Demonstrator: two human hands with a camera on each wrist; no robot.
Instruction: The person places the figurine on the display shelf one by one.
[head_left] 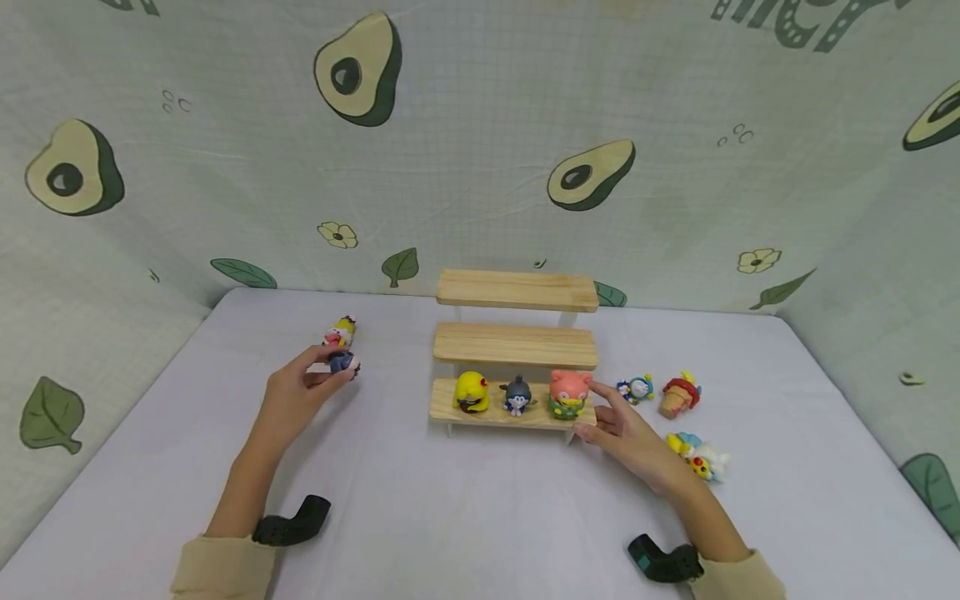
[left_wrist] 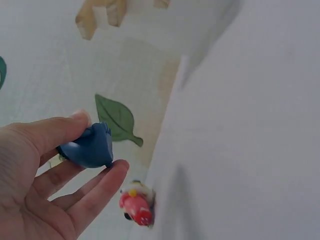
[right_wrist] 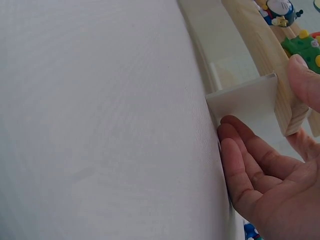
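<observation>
My left hand [head_left: 296, 396] pinches a small dark blue figurine [left_wrist: 92, 147] between thumb and fingers, above the table's left side. Just behind it is a figurine in pink and yellow [head_left: 341, 331]. At the right end of a three-tier wooden display shelf [head_left: 517, 343], my right hand [head_left: 630, 433] holds the bottom board, thumb at its front edge and index finger round its end. Beside those fingers stands a pink figurine with green [head_left: 570, 393]. A grey-hooded figurine [head_left: 517, 396] and a yellow figurine [head_left: 471, 392] share that tier.
Right of the shelf lie a blue-and-white figurine [head_left: 636, 389], a red-and-tan figurine [head_left: 680, 396] and a yellow, blue and white cluster [head_left: 699, 456], partly behind the right forearm. A printed cloth [head_left: 480, 167] hangs behind the white table [head_left: 465, 517].
</observation>
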